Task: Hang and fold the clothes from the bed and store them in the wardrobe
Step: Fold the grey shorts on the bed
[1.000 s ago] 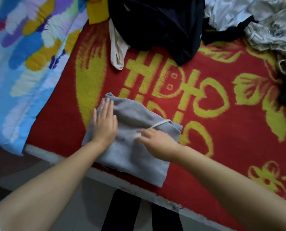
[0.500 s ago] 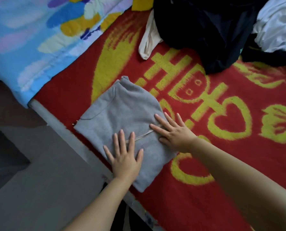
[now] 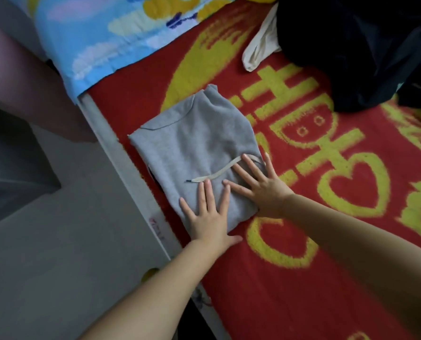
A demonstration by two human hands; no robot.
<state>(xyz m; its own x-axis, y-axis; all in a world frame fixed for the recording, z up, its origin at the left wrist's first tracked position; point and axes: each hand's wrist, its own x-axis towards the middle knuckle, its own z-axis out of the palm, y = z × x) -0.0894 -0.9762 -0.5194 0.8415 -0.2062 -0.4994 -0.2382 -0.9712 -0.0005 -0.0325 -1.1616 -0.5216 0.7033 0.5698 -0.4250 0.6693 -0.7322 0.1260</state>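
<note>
Neither hand grips anything: the left hand (image 3: 208, 218) and the right hand (image 3: 259, 190) both lie flat, fingers straight and spread, palms pressing the near end of the folded grey sweatshirt (image 3: 194, 148).

Head view. The sweatshirt lies as a compact folded packet on the red-and-yellow blanket (image 3: 327, 253), close to the bed's edge rail (image 3: 121, 165), its hood or collar end pointing away from the person. A pale drawstring (image 3: 219, 171) trails loose across its top face; the right hand's fingertips (image 3: 245, 157) lie at the drawstring's far end, the left hand's fingertips (image 3: 200, 185) just short of its free end. Beyond, a heap of dark clothing (image 3: 356, 50) and a cream garment (image 3: 258, 52) remain unfolded; a blue patterned quilt (image 3: 111, 38) covers the bed's far left.

Change over the preceding second: the left hand, earlier placed on the packet's far-left part, has shifted to the near end beside the right hand, and the right hand, earlier loosely at the drawstring, has flattened out. The packet keeps its shape throughout.

Reading: the fold of this garment appears complete and is being smoothed. Lifting and carrying it to the wardrobe, which is not in view, would plausibly follow; the dark heap is left to process.
</note>
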